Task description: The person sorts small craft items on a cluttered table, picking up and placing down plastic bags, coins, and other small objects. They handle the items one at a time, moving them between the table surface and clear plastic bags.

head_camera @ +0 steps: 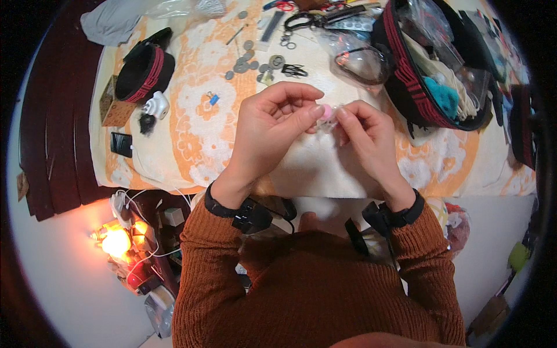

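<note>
Between my two hands, above the near part of a bed or table covered with an orange and cream floral cloth (204, 161), is a small pink round thing (327, 112) with clear plastic (329, 125) around it. My left hand (283, 117) pinches it from the left with thumb and fingers. The thumb and forefinger of my right hand (363, 130) grip the clear plastic on the right side. Beyond my hands lie several coins or round grey discs (243, 65), black clips (294, 70) and a small blue binder clip (213, 99).
At the right stands a large black basket with red trim (402, 82), full of bags and a teal cloth. A smaller black basket (145, 74) and a brown box (116, 112) stand at the left. A clear bag (363, 61) lies beyond my right hand. A lit lamp (116, 243) glows lower left.
</note>
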`<state>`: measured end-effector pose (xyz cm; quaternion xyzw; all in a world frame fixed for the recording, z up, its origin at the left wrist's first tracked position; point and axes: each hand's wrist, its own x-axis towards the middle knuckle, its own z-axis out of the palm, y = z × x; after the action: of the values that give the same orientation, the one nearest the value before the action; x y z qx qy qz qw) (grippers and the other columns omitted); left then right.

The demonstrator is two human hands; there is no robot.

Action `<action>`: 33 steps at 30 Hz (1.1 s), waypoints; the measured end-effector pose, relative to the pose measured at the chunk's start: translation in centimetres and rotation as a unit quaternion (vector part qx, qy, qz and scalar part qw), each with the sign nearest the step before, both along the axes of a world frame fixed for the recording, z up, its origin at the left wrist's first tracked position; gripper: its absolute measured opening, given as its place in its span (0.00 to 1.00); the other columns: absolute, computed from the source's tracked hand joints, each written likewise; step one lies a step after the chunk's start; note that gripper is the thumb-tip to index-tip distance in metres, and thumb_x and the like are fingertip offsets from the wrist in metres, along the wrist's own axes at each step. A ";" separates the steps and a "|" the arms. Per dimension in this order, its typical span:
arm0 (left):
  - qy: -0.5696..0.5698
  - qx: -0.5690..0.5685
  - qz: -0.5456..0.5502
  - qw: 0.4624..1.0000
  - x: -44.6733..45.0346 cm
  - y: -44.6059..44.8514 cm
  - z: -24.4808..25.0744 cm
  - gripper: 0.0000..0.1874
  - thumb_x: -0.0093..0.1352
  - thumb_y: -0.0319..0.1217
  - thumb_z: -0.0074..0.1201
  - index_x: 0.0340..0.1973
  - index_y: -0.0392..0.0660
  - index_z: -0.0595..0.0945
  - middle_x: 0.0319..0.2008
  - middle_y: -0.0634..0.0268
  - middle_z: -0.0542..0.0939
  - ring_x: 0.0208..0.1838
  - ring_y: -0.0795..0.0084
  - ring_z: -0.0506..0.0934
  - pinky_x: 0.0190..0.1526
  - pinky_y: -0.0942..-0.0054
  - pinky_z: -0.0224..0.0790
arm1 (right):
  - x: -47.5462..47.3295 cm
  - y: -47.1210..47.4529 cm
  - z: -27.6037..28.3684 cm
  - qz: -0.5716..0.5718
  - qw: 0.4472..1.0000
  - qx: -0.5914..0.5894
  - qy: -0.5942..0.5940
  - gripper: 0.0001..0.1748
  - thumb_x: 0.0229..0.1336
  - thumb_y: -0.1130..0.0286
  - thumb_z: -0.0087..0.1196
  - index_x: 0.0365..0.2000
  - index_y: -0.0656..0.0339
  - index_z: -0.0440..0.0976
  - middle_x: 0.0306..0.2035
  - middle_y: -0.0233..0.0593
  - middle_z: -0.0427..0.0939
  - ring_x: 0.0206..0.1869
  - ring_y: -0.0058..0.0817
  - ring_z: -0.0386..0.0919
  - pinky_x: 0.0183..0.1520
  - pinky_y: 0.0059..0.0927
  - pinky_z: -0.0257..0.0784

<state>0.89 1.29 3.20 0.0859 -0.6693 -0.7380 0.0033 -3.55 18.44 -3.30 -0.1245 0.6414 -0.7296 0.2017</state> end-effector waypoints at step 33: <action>0.235 -0.394 -0.029 0.888 -0.4 0.5 -2.4 0.06 0.62 0.26 0.61 0.35 0.40 0.83 0.32 0.58 0.82 0.32 0.65 0.81 0.32 0.74 0.73 | 0.1 -0.1 0.1 0.032 0.998 -0.053 -0.004 0.11 0.68 0.71 0.50 0.31 0.67 0.75 0.25 0.28 0.76 0.25 0.12 0.70 0.30 0.17 0.66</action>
<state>0.46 1.83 0.83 -0.1176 -0.8870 -0.4118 0.1730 -3.40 18.36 -3.16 -0.1523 0.5967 -0.7563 0.2207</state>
